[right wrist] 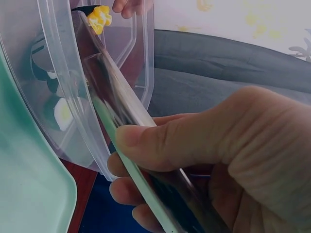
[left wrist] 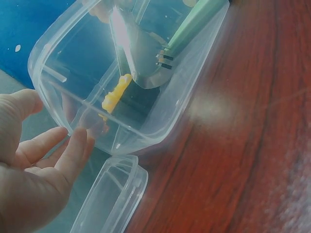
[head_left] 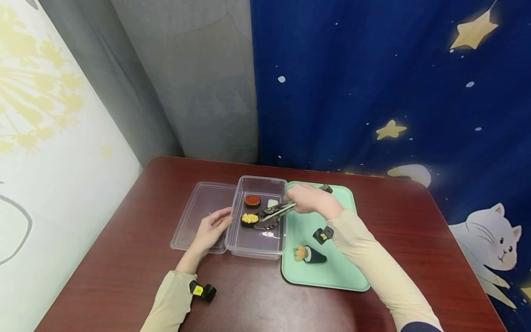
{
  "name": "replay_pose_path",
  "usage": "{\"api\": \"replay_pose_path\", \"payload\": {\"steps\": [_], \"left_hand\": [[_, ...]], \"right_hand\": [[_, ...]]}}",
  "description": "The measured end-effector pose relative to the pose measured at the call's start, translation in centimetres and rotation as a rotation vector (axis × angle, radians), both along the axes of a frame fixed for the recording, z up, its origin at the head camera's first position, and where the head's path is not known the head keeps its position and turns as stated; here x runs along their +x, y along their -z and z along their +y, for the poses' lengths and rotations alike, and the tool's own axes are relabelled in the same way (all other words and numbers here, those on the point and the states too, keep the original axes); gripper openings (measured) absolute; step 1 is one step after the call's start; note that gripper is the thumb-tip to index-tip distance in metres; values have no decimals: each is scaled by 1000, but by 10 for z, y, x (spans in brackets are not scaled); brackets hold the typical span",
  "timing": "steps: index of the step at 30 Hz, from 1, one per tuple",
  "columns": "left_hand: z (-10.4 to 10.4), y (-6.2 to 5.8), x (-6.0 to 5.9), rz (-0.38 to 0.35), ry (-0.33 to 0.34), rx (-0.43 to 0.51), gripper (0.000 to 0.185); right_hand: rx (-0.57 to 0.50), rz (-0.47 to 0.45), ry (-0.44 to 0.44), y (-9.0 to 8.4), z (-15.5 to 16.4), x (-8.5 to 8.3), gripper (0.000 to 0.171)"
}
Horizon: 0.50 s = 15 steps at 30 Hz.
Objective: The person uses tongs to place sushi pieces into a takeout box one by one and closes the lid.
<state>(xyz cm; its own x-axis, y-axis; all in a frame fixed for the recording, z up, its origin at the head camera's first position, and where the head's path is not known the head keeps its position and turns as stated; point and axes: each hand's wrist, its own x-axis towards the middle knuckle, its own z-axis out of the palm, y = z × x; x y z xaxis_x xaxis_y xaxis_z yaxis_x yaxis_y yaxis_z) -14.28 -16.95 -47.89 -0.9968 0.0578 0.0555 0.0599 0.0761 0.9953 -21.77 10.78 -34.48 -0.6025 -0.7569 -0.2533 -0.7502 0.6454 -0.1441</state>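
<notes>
A clear plastic container (head_left: 256, 252) stands in the middle of the table. My right hand (head_left: 313, 199) grips metal tongs (head_left: 286, 209), which reach over the container's right wall. Their tips are down inside, right at a corn-topped sushi (head_left: 250, 218) wrapped in black. Behind it lie a red roe sushi (head_left: 252, 201) and a small white piece (head_left: 272, 203), partly covered by the tongs in the head view. My left hand (head_left: 210, 229), fingers loosely bent, is at the container's left wall; in the left wrist view its fingertips (left wrist: 77, 136) touch the plastic near the rim (left wrist: 41, 85).
A light green tray (head_left: 332, 278) lies right of the container, bearing a cone-shaped hand roll (head_left: 315, 255) with an orange topping. On the left, the flat clear lid (head_left: 192, 207) rests on the dark red table (head_left: 137, 221). Curtains (head_left: 315, 92) hang behind the table.
</notes>
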Motion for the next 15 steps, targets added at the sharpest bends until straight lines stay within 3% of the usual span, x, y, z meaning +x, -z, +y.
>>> {"api": "replay_pose_path", "payload": {"steps": [8, 15], "left_hand": [[-2, 0, 1, 3, 17, 2, 38], [-1, -1, 1, -6, 12, 0, 38]], "right_hand": [[-46, -1, 30, -3, 17, 1, 29], [-184, 18, 14, -8, 47, 11, 29]]}}
